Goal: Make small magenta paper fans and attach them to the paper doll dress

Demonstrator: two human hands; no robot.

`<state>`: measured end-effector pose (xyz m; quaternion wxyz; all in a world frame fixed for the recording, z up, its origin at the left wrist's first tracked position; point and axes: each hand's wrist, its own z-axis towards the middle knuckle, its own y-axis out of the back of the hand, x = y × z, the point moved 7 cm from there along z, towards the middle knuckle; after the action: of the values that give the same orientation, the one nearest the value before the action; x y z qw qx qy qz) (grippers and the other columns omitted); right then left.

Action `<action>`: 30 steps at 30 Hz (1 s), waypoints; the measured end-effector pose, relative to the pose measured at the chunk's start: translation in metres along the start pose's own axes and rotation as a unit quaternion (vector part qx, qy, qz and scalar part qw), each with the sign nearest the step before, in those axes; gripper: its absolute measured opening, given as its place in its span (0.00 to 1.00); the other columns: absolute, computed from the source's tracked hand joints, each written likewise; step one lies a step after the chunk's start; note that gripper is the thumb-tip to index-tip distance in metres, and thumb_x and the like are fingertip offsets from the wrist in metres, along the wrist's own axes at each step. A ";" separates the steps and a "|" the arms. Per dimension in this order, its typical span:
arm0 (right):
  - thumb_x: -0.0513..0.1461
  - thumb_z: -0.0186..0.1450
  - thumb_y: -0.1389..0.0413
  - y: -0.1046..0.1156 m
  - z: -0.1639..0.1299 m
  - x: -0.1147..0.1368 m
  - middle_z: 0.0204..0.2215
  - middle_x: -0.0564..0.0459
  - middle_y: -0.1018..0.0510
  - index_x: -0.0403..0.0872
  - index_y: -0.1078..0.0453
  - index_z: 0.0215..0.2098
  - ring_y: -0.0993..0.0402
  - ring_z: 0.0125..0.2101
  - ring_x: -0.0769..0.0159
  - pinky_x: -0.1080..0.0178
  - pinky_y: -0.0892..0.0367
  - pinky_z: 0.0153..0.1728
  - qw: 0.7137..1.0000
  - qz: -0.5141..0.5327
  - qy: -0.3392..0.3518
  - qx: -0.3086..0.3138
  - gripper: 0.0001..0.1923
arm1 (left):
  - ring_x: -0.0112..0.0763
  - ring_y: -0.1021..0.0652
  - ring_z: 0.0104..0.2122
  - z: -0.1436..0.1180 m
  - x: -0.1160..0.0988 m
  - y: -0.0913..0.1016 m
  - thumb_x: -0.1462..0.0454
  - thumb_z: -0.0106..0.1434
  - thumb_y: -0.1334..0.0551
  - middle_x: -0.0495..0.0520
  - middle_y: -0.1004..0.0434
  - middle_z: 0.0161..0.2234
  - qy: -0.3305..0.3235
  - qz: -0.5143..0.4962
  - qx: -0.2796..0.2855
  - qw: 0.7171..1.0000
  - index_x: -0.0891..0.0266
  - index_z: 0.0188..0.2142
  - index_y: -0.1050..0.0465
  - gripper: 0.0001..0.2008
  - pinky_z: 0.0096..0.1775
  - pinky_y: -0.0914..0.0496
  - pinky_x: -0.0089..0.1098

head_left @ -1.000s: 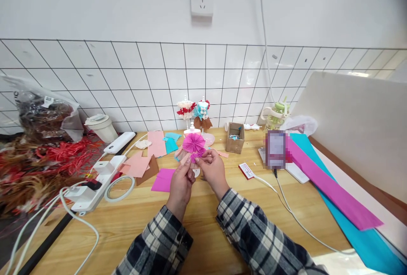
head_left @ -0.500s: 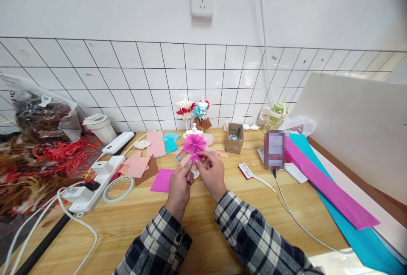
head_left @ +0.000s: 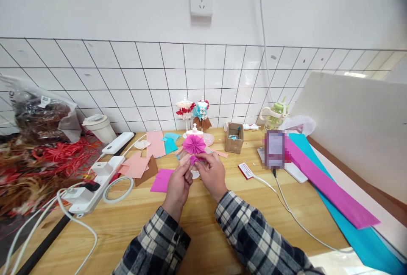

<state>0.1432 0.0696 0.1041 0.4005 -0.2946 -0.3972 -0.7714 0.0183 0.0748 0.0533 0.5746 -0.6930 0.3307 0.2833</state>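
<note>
Magenta sheet (head_left: 160, 180) lies flat at 8 o'clock from the pinch; the left hand's (head_left: 177, 186) thumb and fingertips close on a small magenta piece (head_left: 193, 160). At 12 o'clock: cream-and-red form (head_left: 184, 112), dressed, judged complete; pleated magenta rosette (head_left: 194, 144), formed, before a white form (head_left: 194, 132), attachment not discernible; turquoise-and-brown form (head_left: 202, 111) behind, likewise dressed. Right hand (head_left: 213, 177) clamps the same small piece from 4 o'clock, its working judged unfinished.

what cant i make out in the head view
All in the head view:
Much of the white dress form: behind the pink fan.
Part of the small pink piece: behind the left hand and right hand.
Device display: pixelated.
Print on the tag: too small.
Sleeves: cut off by bottom edge.
</note>
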 end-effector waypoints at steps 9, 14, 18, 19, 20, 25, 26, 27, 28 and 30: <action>0.37 0.63 0.50 0.000 -0.043 -0.022 0.26 0.54 0.31 0.49 0.32 0.50 0.34 0.27 0.68 0.67 0.39 0.30 0.997 -0.042 0.063 0.023 0.17 | 0.16 0.42 0.16 -0.006 -0.020 0.012 0.59 0.50 0.30 0.40 0.42 0.17 -0.080 0.094 -0.020 0.992 0.63 0.30 0.32 0.14 0.19 0.47 0.21; 0.34 0.62 0.51 -0.008 -0.052 -0.035 0.27 0.54 0.30 0.49 0.32 0.49 0.32 0.29 0.68 0.66 0.38 0.32 0.995 -0.049 0.057 0.064 0.17 | 0.17 0.41 0.16 -0.001 -0.030 0.028 0.58 0.48 0.30 0.40 0.42 0.17 -0.092 0.110 -0.069 0.987 0.63 0.35 0.29 0.17 0.18 0.47 0.21; 0.33 0.61 0.51 -0.015 -0.054 -0.033 0.32 0.52 0.26 0.49 0.29 0.43 0.29 0.32 0.67 0.66 0.37 0.33 0.988 -0.054 0.079 0.118 0.14 | 0.17 0.41 0.15 0.002 -0.034 0.040 0.58 0.50 0.31 0.40 0.42 0.16 -0.109 0.137 -0.075 0.982 0.63 0.36 0.28 0.16 0.19 0.46 0.21; 0.33 0.61 0.51 -0.016 -0.055 -0.033 0.33 0.52 0.26 0.49 0.29 0.42 0.29 0.32 0.66 0.66 0.37 0.33 0.987 -0.055 0.083 0.126 0.14 | 0.17 0.41 0.15 0.002 -0.033 0.045 0.57 0.50 0.31 0.40 0.42 0.16 -0.111 0.148 -0.080 0.979 0.62 0.36 0.27 0.16 0.19 0.46 0.21; 0.33 0.61 0.50 -0.016 -0.055 -0.034 0.33 0.52 0.25 0.50 0.28 0.41 0.29 0.32 0.66 0.66 0.37 0.33 0.987 -0.056 0.083 0.129 0.13 | 0.18 0.42 0.15 0.004 -0.033 0.051 0.57 0.50 0.32 0.40 0.41 0.15 -0.112 0.166 -0.087 0.976 0.62 0.36 0.27 0.15 0.19 0.46 0.22; 0.33 0.60 0.50 -0.013 -0.059 -0.036 0.31 0.53 0.26 0.50 0.28 0.38 0.30 0.30 0.68 0.66 0.37 0.32 0.986 -0.045 0.079 0.142 0.12 | 0.28 0.32 0.21 0.013 -0.026 0.069 0.59 0.48 0.32 0.50 0.30 0.20 -0.098 0.454 -0.064 0.883 0.64 0.30 0.23 0.11 0.24 0.39 0.26; 0.33 0.60 0.49 -0.013 -0.060 -0.036 0.31 0.53 0.26 0.50 0.27 0.38 0.30 0.31 0.68 0.66 0.37 0.33 0.984 -0.046 0.087 0.150 0.12 | 0.31 0.29 0.25 0.013 -0.025 0.066 0.60 0.50 0.34 0.52 0.27 0.24 -0.121 0.540 -0.038 0.832 0.63 0.29 0.23 0.09 0.28 0.36 0.29; 0.33 0.60 0.49 -0.014 -0.060 -0.035 0.31 0.53 0.26 0.50 0.27 0.37 0.30 0.32 0.67 0.66 0.37 0.34 0.982 -0.051 0.095 0.158 0.12 | 0.35 0.27 0.30 0.012 -0.022 0.059 0.60 0.54 0.36 0.54 0.25 0.27 -0.148 0.621 -0.001 0.770 0.62 0.29 0.23 0.07 0.33 0.34 0.31; 0.33 0.61 0.49 -0.013 -0.059 -0.036 0.31 0.53 0.26 0.50 0.27 0.37 0.30 0.34 0.66 0.66 0.37 0.35 0.980 -0.059 0.099 0.165 0.11 | 0.37 0.26 0.34 0.009 -0.017 0.051 0.60 0.57 0.39 0.55 0.25 0.30 -0.179 0.686 0.036 0.704 0.61 0.29 0.23 0.08 0.38 0.33 0.34; 0.33 0.61 0.49 -0.011 -0.056 -0.041 0.30 0.52 0.26 0.51 0.26 0.36 0.30 0.35 0.66 0.65 0.37 0.36 0.979 -0.077 0.091 0.168 0.11 | 0.40 0.27 0.40 0.001 -0.005 0.038 0.61 0.63 0.45 0.57 0.25 0.35 -0.225 0.762 0.103 0.598 0.60 0.33 0.23 0.12 0.45 0.33 0.38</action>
<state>0.1473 0.0419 0.0398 0.4184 -0.1205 -0.5041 -0.7459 -0.0148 0.0719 0.0337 0.2735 -0.0387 0.6259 0.7294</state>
